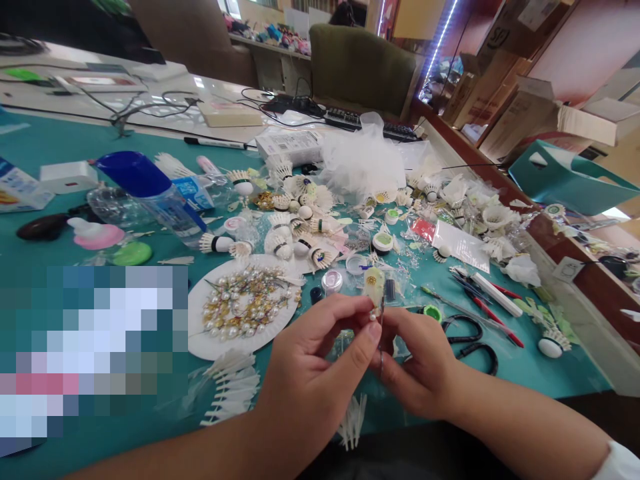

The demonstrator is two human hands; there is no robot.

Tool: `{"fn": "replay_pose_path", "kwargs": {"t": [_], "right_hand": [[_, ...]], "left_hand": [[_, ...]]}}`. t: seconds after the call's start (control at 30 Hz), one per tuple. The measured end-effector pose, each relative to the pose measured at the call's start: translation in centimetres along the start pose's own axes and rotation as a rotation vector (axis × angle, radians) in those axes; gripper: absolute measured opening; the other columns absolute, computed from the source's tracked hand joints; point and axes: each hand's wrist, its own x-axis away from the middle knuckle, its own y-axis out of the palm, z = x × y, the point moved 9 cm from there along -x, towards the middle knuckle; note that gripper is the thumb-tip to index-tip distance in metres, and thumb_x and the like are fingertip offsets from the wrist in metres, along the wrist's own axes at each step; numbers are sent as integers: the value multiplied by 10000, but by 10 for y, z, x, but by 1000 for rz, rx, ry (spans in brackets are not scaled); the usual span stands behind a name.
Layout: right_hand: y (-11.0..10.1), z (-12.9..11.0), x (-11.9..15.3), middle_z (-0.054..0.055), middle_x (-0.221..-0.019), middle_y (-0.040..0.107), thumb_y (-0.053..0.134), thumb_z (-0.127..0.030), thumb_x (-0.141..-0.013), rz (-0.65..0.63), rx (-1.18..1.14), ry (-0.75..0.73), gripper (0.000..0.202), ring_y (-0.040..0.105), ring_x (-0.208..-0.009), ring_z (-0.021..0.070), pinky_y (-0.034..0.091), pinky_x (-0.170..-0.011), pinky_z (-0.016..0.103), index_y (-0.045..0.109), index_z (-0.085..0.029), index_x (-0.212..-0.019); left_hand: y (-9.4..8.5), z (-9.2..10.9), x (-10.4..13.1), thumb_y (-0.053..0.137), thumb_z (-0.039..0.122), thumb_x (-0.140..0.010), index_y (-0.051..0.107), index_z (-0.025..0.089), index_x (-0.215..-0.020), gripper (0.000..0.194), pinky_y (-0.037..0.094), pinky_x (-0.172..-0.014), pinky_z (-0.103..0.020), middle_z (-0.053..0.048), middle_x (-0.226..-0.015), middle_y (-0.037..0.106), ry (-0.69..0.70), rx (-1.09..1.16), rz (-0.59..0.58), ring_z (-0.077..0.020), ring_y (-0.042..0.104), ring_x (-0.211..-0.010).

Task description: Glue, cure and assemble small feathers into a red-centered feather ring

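Observation:
My left hand [320,360] is closed, thumb and forefinger pinched together by a small white pearl bead [373,316]. Just above those fingertips stands a small pale yellow-green petal-like piece [373,283] with a gold centre. Facing it, my right hand [423,363] is closed around a thin metal tool [383,303], held upright against the piece; its exact kind is hard to make out. The fingertips of both hands nearly meet. Left of them lies a white paper plate [197,327] holding pearl and gold bead sprigs [240,303].
Several shuttlecocks [300,248] and loose feathers [233,390] cover the teal mat [310,460]. Black-handled scissors [475,353] and red pens [493,320] lie right of my hands. A blue-capped bottle [160,193] stands at left; a teal bin [570,177] is at far right.

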Motion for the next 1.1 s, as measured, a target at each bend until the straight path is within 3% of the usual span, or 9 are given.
{"fn": "replay_pose_path", "kwargs": {"t": [0.43,0.67,1.1], "right_hand": [[1,-1,0,-36,-687,618,539,-305,-976,5,14,-21,125,546,-531,110,397,-495,217,517,-226,-1071],[0,-3,-1,-45,-660,606,517,-300,-987,13,24,-34,105,518,-499,102,382,-482,219,521,-222,-1057],[-2,-4,-3,-46,-636,609,510,-293,-984,24,44,-32,83,512,-475,97,373,-464,217,525,-222,-1025]], "left_hand": [[0,-1,-1,711,163,-836,770,274,-953,172,620,-733,-175,48,-872,767,-1,-15,-14,-115,738,-784],[0,-2,-2,732,190,-809,774,236,-928,134,639,-753,-226,20,-842,771,-23,-25,18,-150,747,-790],[4,-2,-3,696,244,-835,737,204,-897,84,622,-784,-281,-11,-840,758,-42,-42,-36,-178,730,-800]]}}
